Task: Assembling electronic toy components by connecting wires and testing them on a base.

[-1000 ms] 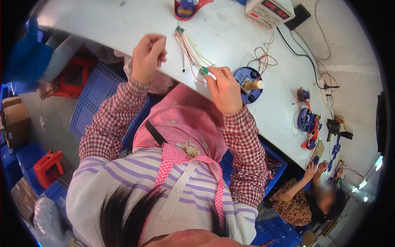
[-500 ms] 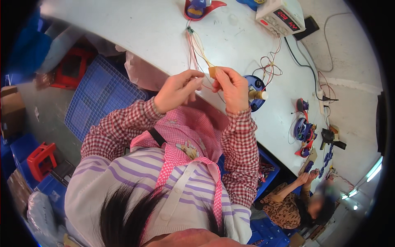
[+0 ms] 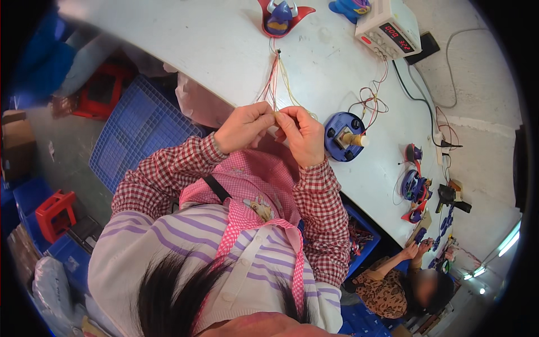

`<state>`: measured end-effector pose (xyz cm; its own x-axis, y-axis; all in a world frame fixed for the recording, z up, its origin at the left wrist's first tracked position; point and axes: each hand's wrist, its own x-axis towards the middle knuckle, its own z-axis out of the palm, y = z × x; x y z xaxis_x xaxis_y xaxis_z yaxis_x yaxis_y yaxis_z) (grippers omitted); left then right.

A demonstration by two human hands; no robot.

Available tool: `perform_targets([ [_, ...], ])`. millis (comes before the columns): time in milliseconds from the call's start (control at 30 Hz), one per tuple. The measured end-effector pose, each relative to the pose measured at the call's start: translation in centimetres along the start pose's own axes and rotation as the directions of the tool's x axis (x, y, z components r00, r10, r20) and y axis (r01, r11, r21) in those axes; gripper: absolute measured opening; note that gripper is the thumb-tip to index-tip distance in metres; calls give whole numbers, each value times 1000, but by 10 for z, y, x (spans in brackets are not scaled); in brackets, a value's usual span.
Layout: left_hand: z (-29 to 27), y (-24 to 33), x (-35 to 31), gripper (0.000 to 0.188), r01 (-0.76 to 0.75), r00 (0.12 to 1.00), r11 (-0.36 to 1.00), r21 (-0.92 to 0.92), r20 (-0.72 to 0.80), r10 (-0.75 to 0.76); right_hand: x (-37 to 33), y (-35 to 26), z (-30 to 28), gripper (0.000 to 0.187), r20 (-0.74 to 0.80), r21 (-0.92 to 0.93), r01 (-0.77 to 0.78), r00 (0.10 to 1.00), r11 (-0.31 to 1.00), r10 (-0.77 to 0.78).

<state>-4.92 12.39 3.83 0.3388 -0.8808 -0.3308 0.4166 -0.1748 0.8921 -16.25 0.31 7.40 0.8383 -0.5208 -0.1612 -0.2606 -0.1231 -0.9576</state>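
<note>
L hand point(image 3: 244, 128) & R hand point(image 3: 306, 136) pinch tight at 6 o'clock end of wires point(image 3: 274, 78), equally near; long axis runs to 12 o'clock, twd toy point(image 3: 278, 23); can't tell exact bit held

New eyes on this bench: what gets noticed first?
Likely the left hand and right hand, fingertips together at the near edge of the white table, where thin red and yellow wires reach them. The wires lead up toward a horned blue-and-red toy figure, top centre. Then the white power supply with red digits, upper right, and the round blue housing beside the right hand.
</note>
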Motion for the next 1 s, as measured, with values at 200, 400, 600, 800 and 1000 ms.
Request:
perform_targets([
  [200, -5, 9, -1, 14, -129, 991, 939, 318, 4, 135, 1, 6, 8, 11, -57, -17, 26, 998, 1000, -27],
  [400, -33, 44, -8, 17, -319, 907, 435, 842, 138, 399, 7, 21, 13, 12, -42, -532, 265, 940, 804, -338],
  [600, -30, 69, 95, 36, -256, 767, 202, 945, 72, 637, -1, 16, 14, 21, -54, -732, 308, 863, 608, -502],
  [800, -44, 47, 138, 30, -153, 788, 48, 987, 93, 608, -3, 14, -13, 24, -225, -885, -5, 880, 465, -418],
  [1000, -60, 47, 131, 26, -216, 843, 255, 943, 48, 536, 9, 27, -6, 23, -223, -936, -151, 954, 319, -203],
])
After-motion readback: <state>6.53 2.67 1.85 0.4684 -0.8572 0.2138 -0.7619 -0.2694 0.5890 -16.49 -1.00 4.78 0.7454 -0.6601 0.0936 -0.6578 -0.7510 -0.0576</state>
